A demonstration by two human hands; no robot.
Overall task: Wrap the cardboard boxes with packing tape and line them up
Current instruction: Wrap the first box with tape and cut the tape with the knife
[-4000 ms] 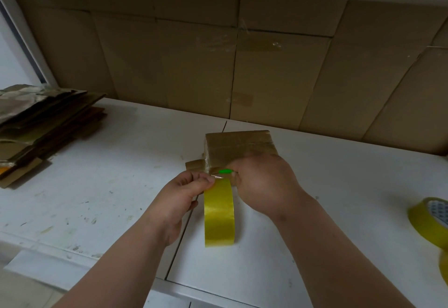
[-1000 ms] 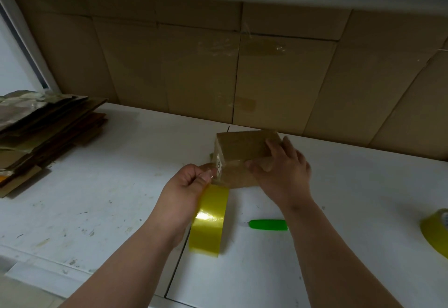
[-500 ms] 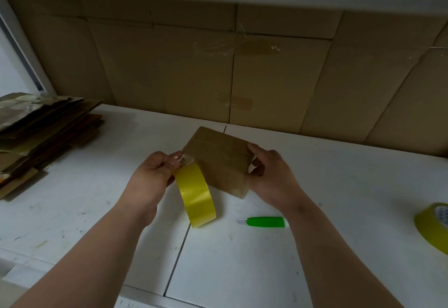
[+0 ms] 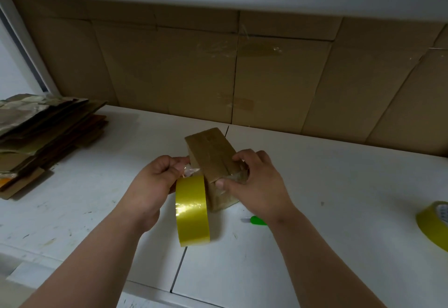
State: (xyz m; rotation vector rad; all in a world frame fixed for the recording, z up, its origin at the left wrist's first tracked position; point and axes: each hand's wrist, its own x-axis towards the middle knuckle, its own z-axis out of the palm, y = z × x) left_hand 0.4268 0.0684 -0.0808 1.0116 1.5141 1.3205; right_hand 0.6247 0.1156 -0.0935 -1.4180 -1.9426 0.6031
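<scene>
A small cardboard box (image 4: 210, 152) is held tilted above the white table (image 4: 327, 186), its near end wrapped in clear tape. My right hand (image 4: 254, 181) grips that near end, thumb on the front face and fingers over the top. My left hand (image 4: 157, 181) pinches the rim of a yellow roll of packing tape (image 4: 191, 210), which hangs just left of the box. A short strip of tape runs from the roll to the box.
A green utility knife (image 4: 257, 221) lies on the table under my right wrist. A second yellow tape roll (image 4: 434, 225) sits at the right edge. Flattened cardboard (image 4: 41, 133) is stacked at the left. Large cardboard boxes (image 4: 194, 70) line the back wall.
The knife was laid down on the table. The box has been turned so that its long side points away from me, and the roll has swung from beside it to its near left.
</scene>
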